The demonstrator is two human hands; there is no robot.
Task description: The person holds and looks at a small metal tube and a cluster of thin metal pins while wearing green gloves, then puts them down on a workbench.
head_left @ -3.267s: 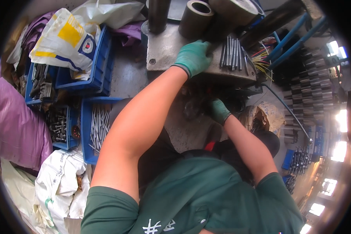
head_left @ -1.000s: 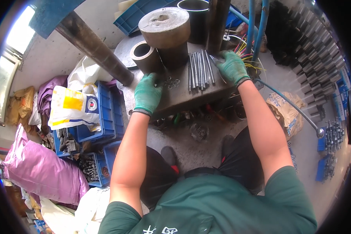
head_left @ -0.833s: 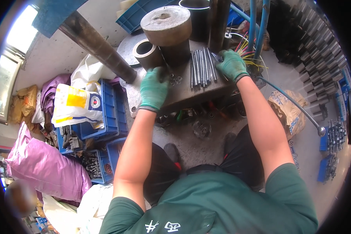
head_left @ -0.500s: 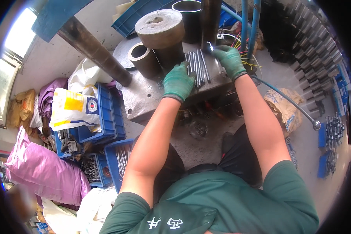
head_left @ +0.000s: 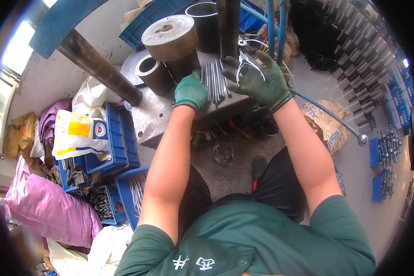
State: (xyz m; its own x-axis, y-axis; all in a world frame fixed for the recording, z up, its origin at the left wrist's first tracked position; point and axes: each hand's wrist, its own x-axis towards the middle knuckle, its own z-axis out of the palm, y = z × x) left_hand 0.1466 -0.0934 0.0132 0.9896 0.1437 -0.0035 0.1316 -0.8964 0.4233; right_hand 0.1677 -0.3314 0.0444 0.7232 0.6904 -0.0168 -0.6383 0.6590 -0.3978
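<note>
My left hand point(head_left: 191, 90), in a green glove, is closed beside the left edge of a row of thin metal rods point(head_left: 213, 83). Its fingertips are hidden, so what they hold cannot be made out. The rods lie side by side on a thick metal block point(head_left: 154, 120). Over the right part of the block, my right hand point(head_left: 267, 85) is turned with its palm showing and fingers spread. Silver spring-handled pliers point(head_left: 250, 64) are held across that palm, their two handles apart. A heavy round metal disc point(head_left: 170, 34) on a dark cylinder stands just beyond my left hand.
A short tube point(head_left: 151, 73) and a taller tube point(head_left: 204, 25) stand on the block, between upright columns point(head_left: 101, 69). Blue crates point(head_left: 119, 138) and sacks point(head_left: 53, 207) crowd the left. A blue bar with a ball end point(head_left: 336, 118) juts out right, near stacked metal cylinders point(head_left: 354, 60).
My right hand has turned over, its fingers spreading so the pliers now show in the palm. My left hand stays beside the rods. The whole view has shifted slightly.
</note>
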